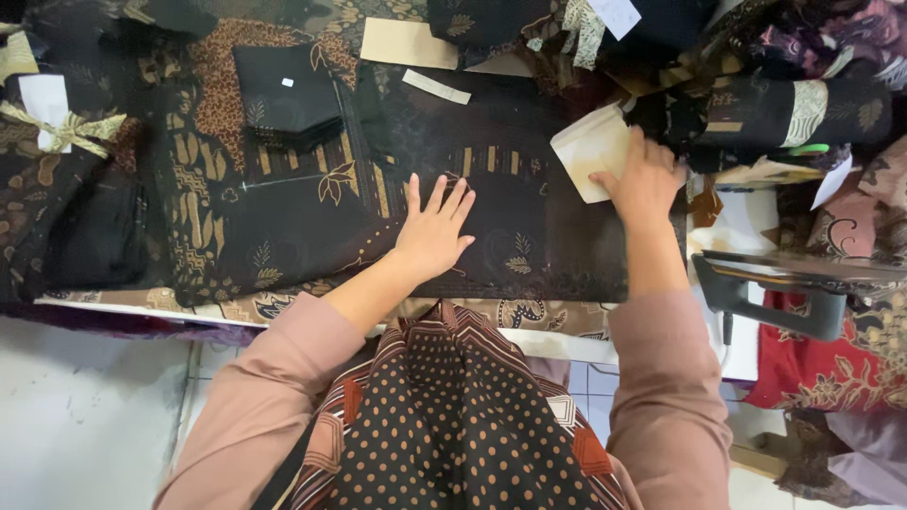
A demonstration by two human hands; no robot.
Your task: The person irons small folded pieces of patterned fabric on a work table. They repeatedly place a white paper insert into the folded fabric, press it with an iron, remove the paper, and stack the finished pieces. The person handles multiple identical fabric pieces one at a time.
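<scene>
While left hand (433, 229) lies flat, open on dark batik cloth (529, 236); right hand (645, 181) grips cream card (590, 149), fingertips hidden.

We seem to be in a garment workshop: patterned dark cloth (283, 217) covers the table, folded pieces (288, 99) sit upper left, rolled fabric (784, 109) upper right, an iron (803, 283) at right.

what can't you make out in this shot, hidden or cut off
- Head view: the cloth under the left hand is covered by the flat palm on the dark patterned fabric.
- Head view: part of the cream paper piece lies hidden beneath the right hand.
- Head view: the iron runs off the right edge.
- Head view: the small white tag on the folded black stack is too small to tell apart.
</scene>
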